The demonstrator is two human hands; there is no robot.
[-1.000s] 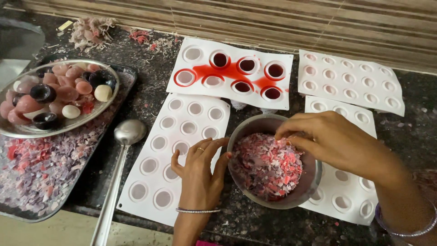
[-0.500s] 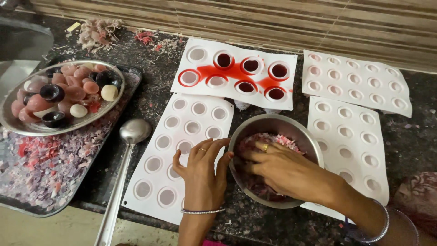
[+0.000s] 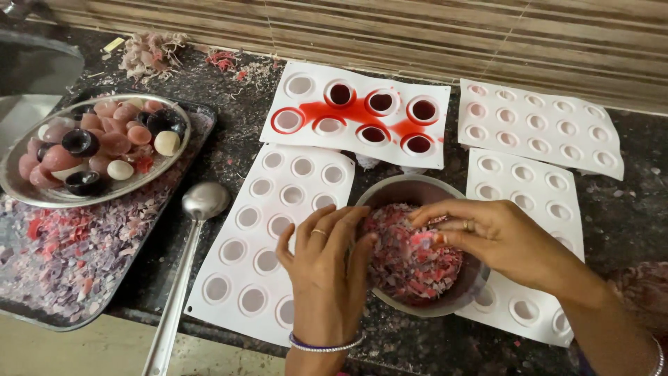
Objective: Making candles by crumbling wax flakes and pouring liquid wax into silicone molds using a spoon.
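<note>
Now both hands (image 3: 327,268) at bowl (image 3: 407,186) rim.

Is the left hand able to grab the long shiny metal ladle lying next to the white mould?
Probably yes. The left hand rests on the round metal bowl's rim, and only the flat white silicone mould lies between it and the long metal ladle. Nothing covers the ladle.

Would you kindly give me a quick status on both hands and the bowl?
Left hand steadying bowl rim. Right hand pinching pink wax flakes inside bowl. White moulds close around bowl, ladle well left.
</note>
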